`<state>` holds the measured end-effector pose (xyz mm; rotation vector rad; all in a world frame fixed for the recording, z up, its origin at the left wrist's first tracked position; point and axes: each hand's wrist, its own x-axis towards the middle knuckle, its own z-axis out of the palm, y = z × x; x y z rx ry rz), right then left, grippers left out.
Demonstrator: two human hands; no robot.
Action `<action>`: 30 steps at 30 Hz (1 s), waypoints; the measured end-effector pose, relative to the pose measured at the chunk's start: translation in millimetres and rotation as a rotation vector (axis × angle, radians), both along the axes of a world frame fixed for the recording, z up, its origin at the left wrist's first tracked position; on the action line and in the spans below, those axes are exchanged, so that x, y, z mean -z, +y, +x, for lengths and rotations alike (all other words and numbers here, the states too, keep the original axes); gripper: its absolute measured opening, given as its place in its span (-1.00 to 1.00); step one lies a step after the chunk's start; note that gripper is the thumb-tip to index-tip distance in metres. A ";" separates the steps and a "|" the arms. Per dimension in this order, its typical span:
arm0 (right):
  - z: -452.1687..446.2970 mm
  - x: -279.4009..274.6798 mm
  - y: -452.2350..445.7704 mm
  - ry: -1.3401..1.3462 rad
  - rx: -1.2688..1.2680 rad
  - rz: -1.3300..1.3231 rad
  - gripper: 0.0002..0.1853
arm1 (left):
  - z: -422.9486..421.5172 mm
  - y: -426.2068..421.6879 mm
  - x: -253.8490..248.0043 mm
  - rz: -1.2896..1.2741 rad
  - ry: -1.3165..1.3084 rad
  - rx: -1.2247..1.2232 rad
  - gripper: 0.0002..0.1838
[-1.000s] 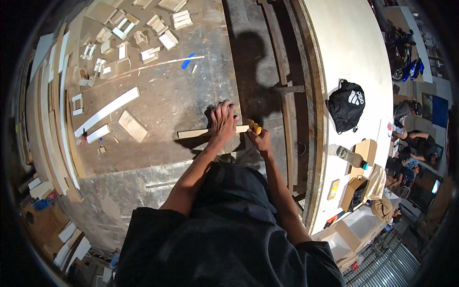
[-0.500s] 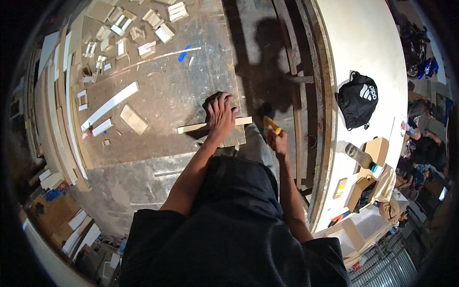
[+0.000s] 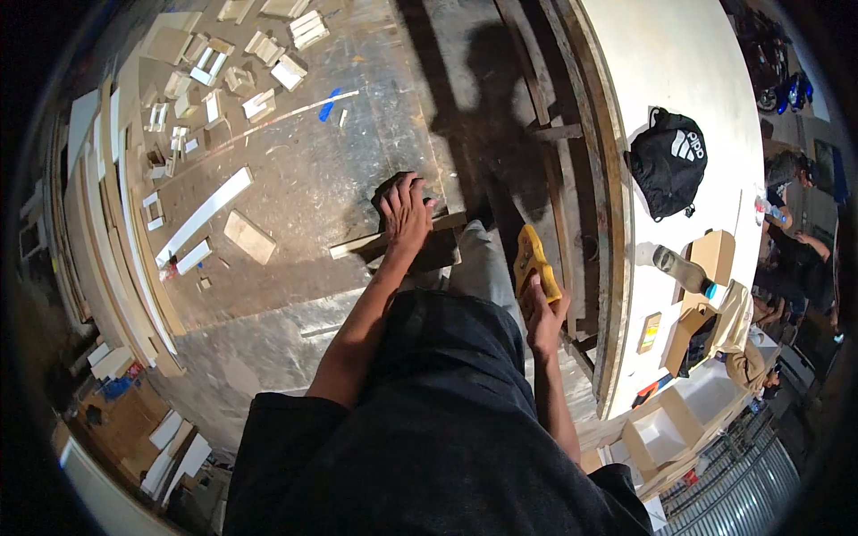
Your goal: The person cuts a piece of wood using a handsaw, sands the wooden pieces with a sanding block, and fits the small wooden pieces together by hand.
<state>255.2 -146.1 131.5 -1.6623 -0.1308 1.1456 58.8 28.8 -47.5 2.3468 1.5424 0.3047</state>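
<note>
My left hand presses on a narrow wooden strip at the near edge of the worktable. Its fingers reach over the strip, slightly bent. The strip's right end sticks out past the hand, in shadow. In my right hand is a hand saw, held by its yellow handle to the right of my leg. I cannot make out its blade clearly against the dark floor.
Several small wooden assemblies stand at the back left. A white board and a wooden block lie nearer. On the white surface at right are a black drawstring bag, a bottle and a cardboard box. People sit beyond.
My right hand has drawn the saw back toward my body and slightly right, showing more of the yellow handle. The left hand stays on the strip. My view has shifted slightly.
</note>
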 end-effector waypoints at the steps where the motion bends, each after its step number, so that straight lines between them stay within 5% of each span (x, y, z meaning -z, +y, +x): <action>1: -6.6 -5.7 -3.0 -0.025 -0.024 -0.040 -0.71 | -1.5 -0.1 8.0 0.000 0.000 0.004 -0.45; 13: -44.6 -72.7 -8.2 -0.505 -0.505 -0.079 -0.60 | -2.7 -2.9 -5.1 0.029 -0.020 -0.046 -0.49; 30: -56.9 -64.6 -9.8 -0.329 -0.702 -0.050 -0.72 | -1.2 -1.9 -18.8 0.051 -0.018 -0.039 -0.60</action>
